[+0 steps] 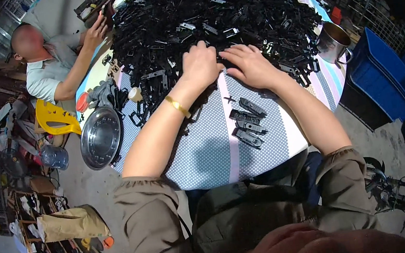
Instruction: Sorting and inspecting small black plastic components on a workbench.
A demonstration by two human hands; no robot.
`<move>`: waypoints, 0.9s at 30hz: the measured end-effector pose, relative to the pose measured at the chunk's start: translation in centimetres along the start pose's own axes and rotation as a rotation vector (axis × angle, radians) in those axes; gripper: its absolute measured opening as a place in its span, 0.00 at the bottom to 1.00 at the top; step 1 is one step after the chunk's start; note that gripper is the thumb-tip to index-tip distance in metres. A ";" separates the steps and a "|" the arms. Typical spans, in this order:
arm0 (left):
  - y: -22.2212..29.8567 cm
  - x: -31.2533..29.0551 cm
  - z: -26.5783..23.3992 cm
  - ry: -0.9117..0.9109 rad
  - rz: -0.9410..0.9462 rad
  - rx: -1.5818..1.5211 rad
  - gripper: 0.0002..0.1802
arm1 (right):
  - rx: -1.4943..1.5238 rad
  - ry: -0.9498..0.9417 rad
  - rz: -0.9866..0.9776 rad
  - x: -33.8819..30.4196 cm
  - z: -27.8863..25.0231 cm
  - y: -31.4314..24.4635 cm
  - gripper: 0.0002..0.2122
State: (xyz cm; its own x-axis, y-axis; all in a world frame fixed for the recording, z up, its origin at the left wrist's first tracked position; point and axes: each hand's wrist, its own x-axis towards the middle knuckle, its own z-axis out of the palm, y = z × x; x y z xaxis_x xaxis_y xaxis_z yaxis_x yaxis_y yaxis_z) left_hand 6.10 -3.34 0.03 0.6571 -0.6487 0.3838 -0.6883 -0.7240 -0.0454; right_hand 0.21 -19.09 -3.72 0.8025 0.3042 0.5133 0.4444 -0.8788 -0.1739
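A big heap of small black plastic parts (180, 14) covers the far side of a round table. At its near edge, my left hand (199, 65) is closed, its fingertips bent down into the parts; what they grip, if anything, is hidden. Beside it lies my right hand (250, 67), fingers stretched over the heap's edge with the tips close to the left hand. Between my forearms, several black clip-like pieces (248, 122) lie in a group on the patterned tablecloth (208, 162). One tiny black cross-shaped piece (230, 99) lies just beyond that group.
A metal bowl (91, 143) sits at the table's left edge, near grey gloves (103, 95) and a white roll (135, 94). A metal mug (332, 43) stands at the right edge, beside blue bins (381, 79). Another person (54, 65) sits at the far left, reaching toward the heap.
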 end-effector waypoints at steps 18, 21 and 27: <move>-0.2 -3.3 -0.1 0.434 0.002 -0.531 0.16 | 0.289 0.360 0.107 0.3 -2.1 0.7 0.14; -0.2 -4.4 -1.3 0.014 -0.384 -1.214 0.17 | 0.747 0.322 0.319 0.3 -2.7 -0.6 0.12; -1.0 -4.6 -1.9 -0.245 -0.640 -1.613 0.23 | 0.510 0.331 0.305 0.3 -2.2 0.0 0.12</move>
State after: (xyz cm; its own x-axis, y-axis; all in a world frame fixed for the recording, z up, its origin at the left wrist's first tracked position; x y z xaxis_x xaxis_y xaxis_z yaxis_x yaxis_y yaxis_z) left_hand 3.21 0.78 0.08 0.8455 -0.5067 -0.1688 0.1846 -0.0195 0.9826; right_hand -0.47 -19.86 -1.72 0.7934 -0.1299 0.5946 0.4152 -0.5990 -0.6847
